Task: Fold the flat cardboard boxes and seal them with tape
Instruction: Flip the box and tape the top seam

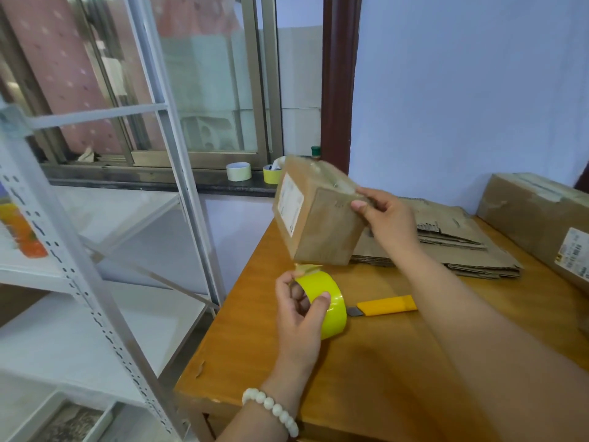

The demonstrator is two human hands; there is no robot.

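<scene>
- A small folded box (318, 215) is held tilted in the air above the far left part of the wooden table (255, 362), with one lower corner pointing down at the tabletop.
- The box has a white label on its left face.
- The right hand (385, 215) pinches the box's upper right corner, thumb on the near face and fingers wrapped behind it.
- The left hand (299, 307) grips a roll of yellow tape (331, 304) just above the table, below the box. The thumb lies on the roll's outer band and the fingers curl at its rim.
- A short loose end of tape stands up from the roll close under the box's low corner. Whether it touches the cardboard I cannot tell.
- A white bead bracelet (271, 409) sits on the left wrist, over the table's near edge.
- A yellow utility knife (385, 306) lies flat on the table's middle, blade tip toward the roll.
- A stack of flat cardboard (446, 247) rests on the table's far side, behind the right hand.
- A larger taped box (541, 218) lies along the table's right edge.
- A white metal shelf rack (95, 282) stands to the table's left.
- Two more tape rolls (238, 171) sit on the windowsill beyond the table's far left corner.
</scene>
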